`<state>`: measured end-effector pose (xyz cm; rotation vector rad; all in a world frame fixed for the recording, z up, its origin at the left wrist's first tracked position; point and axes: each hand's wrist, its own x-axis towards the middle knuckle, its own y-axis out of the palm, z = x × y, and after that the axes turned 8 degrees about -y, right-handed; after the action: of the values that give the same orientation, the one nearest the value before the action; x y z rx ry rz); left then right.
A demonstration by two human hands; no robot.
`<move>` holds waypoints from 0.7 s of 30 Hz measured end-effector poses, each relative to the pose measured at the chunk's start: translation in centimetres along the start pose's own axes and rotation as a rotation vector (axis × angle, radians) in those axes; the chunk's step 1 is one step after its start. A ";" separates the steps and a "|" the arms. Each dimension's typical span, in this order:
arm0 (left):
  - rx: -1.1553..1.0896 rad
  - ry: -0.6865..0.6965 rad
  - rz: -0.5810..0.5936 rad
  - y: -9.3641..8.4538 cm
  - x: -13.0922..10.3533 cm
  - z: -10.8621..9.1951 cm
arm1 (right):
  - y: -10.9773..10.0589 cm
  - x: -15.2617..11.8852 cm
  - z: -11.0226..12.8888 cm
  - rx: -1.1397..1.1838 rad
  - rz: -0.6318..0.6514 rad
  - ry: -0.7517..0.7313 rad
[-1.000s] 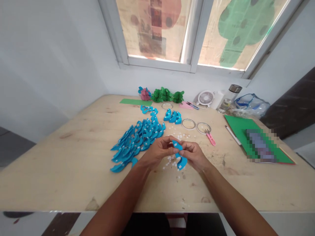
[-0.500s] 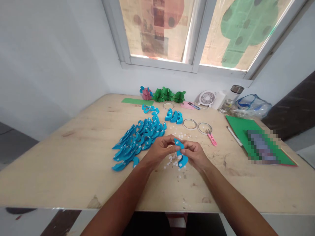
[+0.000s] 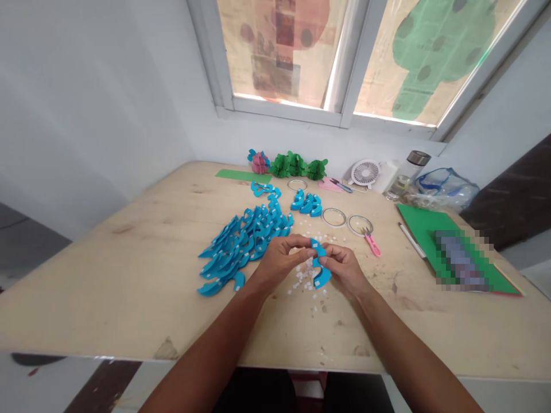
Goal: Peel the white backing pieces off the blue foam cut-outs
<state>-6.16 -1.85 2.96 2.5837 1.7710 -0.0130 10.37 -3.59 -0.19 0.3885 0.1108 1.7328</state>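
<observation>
Between my two hands is a curved blue paper piece [image 3: 321,276] with small white squares on it. My left hand [image 3: 282,256] pinches its upper left edge, and my right hand [image 3: 344,267] grips its right side with thumb and fingers. Below the piece, tiny white squares [image 3: 301,281] lie scattered on the wooden table [image 3: 142,275]. Left of my hands spreads a heap of similar blue paper pieces [image 3: 241,241], also dotted with white squares. A small group of folded blue pieces [image 3: 306,203] sits just beyond my hands.
Pink snips [image 3: 372,244] lie by tape rolls [image 3: 333,217] on the right. Along the wall stand green paper figures [image 3: 296,165], a pink one [image 3: 259,163], a white fan [image 3: 365,173] and a bottle [image 3: 407,175]. Green sheets [image 3: 424,229] and a white pen [image 3: 412,240] lie far right.
The camera view has shifted slightly. Both hands still hold the blue paper piece, which is turned a little, and the left fingers sit nearer its edge.
</observation>
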 end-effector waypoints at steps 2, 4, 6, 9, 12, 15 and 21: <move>0.001 -0.002 -0.011 0.0 0.0 0.0 | 0.0 0.0 0.0 -0.003 -0.007 0.002; 0.004 -0.007 -0.024 0.0 0.0 0.1 | 0.0 0.0 0.0 -0.011 -0.012 0.003; 0.004 -0.013 -0.042 0.0 0.1 0.1 | 0.0 0.0 0.0 -0.014 -0.009 0.001; -0.002 -0.017 -0.064 0.1 0.1 0.1 | 0.0 0.0 0.1 -0.018 -0.004 -0.001; -0.002 -0.016 -0.063 0.2 0.2 0.1 | 0.0 0.0 0.1 -0.014 -0.005 0.002; -0.024 -0.031 -0.074 0.3 0.2 0.1 | 0.1 -0.1 0.2 -0.021 -0.010 0.005; -0.113 -0.093 -0.098 0.5 0.3 0.2 | 0.1 0.0 0.2 -0.058 -0.012 -0.008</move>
<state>-5.61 -1.78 2.74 2.3775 1.8082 -0.0316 10.29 -3.61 0.01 0.3507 0.0568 1.7182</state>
